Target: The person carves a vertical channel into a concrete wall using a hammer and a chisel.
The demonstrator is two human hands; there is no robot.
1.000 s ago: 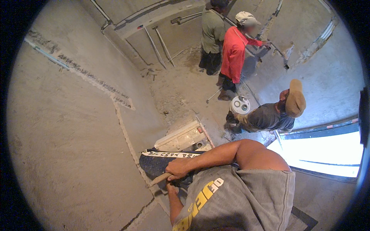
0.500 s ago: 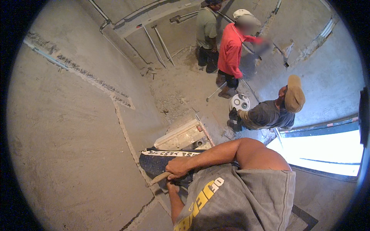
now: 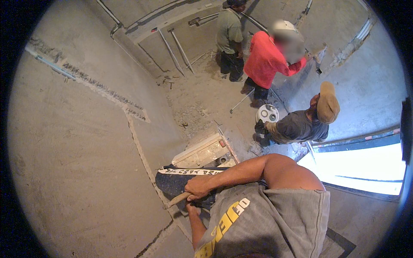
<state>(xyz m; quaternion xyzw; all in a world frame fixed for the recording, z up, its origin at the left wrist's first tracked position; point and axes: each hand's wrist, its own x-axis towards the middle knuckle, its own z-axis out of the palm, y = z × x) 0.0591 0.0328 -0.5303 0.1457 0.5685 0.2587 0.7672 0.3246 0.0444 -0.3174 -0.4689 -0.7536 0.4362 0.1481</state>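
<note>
Tan wood filled the right hand (image 3: pixel 199 188): we saw its fingers wrapped around a slim tan wooden handle (image 3: pixel 177 200), which slanted out of the fist down to the left, its outer end close to the grey plaster wall (image 3: pixel 77 172). Whether that end touched the wall, we could not tell. Just below the right fist was the left hand (image 3: pixel 193 210), partly hidden; we could not make out whether it gripped anything.

Right beyond both hands we saw dark blue speckled cloth (image 3: pixel 170 182) with a white lettered band (image 3: pixel 189 172) across it. To their right spread the wearer's grey sleeveless shirt (image 3: pixel 279 215). Past the cloth stood a pale, dirt-stained, box-like piece (image 3: pixel 200 155), and left of the hands a rough, narrow groove (image 3: pixel 138 144) ran along the wall.

Farther up and right of the hands, a person in a tan cap (image 3: pixel 328 103) was beside a round white bucket (image 3: pixel 267 113). Beyond, we noticed a person in a red long-sleeved shirt (image 3: pixel 262 58) and another in a grey-green shirt (image 3: pixel 229 32). Well ahead of the hands, pale rubble (image 3: pixel 191 114) lay scattered, and two long thin poles (image 3: pixel 171 52) leaned farther off.
</note>
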